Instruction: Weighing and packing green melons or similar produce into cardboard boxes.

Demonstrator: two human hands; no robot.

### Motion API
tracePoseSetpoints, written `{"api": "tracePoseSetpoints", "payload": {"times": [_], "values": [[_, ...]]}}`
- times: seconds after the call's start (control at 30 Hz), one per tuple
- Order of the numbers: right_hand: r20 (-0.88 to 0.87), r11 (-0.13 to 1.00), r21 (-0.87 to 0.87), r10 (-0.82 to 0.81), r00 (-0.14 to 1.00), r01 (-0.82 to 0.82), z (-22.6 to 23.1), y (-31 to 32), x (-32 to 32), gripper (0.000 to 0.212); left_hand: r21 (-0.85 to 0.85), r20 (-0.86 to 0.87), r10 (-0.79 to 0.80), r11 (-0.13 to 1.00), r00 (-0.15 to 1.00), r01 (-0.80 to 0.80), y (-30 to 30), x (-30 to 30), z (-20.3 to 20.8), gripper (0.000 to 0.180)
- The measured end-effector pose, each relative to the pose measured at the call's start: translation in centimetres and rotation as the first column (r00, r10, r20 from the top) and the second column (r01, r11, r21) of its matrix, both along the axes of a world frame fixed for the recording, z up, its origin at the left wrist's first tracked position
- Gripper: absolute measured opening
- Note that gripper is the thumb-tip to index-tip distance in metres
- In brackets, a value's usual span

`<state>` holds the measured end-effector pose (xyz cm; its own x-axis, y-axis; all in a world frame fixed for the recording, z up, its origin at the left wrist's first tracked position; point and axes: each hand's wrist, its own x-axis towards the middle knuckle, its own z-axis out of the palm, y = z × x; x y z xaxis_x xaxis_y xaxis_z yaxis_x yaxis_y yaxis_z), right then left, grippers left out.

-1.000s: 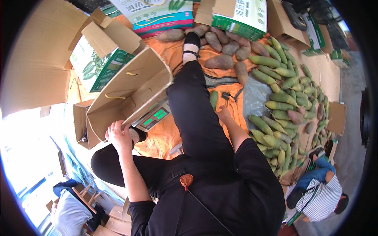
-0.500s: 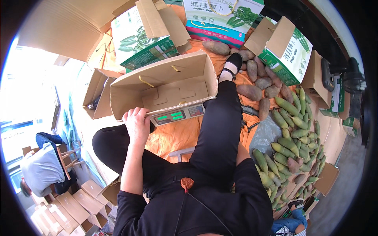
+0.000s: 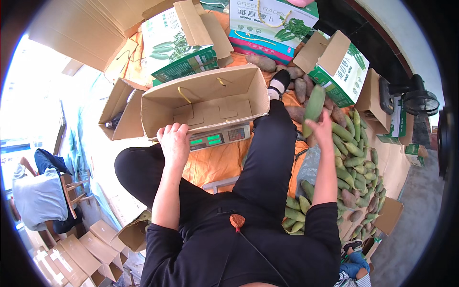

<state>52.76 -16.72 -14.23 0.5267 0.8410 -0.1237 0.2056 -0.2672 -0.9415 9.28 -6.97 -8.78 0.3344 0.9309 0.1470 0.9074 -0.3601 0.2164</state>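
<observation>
Look at that, our right hand (image 3: 322, 129) gripped a green radish (image 3: 314, 107), out to the right of our stretched leg (image 3: 265, 158) and near the radish pile (image 3: 358, 165)! Across the way, our left hand (image 3: 174, 141) had its fingers curled over the near edge of the open carton (image 3: 201, 91), and right below, the scale (image 3: 222, 138) glowed green.

Handled box (image 3: 260, 26): pale Latin capitals above large dark characters on the white face. Right box (image 3: 345, 71): dark characters on the white face. Scale (image 3: 234, 135): lit green readouts, digits illegible.
</observation>
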Motion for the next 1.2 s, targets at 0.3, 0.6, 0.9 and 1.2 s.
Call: {"api": "tracePoseSetpoints", "payload": {"times": [0.3,0.6,0.9,1.2], "values": [[0.334,0.85,0.224,0.393,0.857,-0.477,17.2,10.0,-11.3,0.065,0.033,0.013,-0.036,0.999,0.999,0.036,-0.2,-0.5,-0.6,0.012],[0.606,0.611,-0.33,0.721,0.335,-0.72,9.1,15.8,-25.5,0.037,0.021,0.0,-0.062,0.998,0.998,0.062,-0.5,-0.7,-0.4,0.012],[0.407,0.578,-0.479,0.813,0.416,-0.661,2.0,16.2,-30.1,0.026,0.032,-0.063,-0.014,0.999,0.998,0.016,-0.5,-0.7,-1.3,0.011],[0.438,0.773,0.052,0.551,0.71,-0.632,11.6,10.8,-27.0,0.027,0.061,-0.06,-0.076,0.995,0.995,0.08,-0.7,-0.1,-1.5,0.012]]}}
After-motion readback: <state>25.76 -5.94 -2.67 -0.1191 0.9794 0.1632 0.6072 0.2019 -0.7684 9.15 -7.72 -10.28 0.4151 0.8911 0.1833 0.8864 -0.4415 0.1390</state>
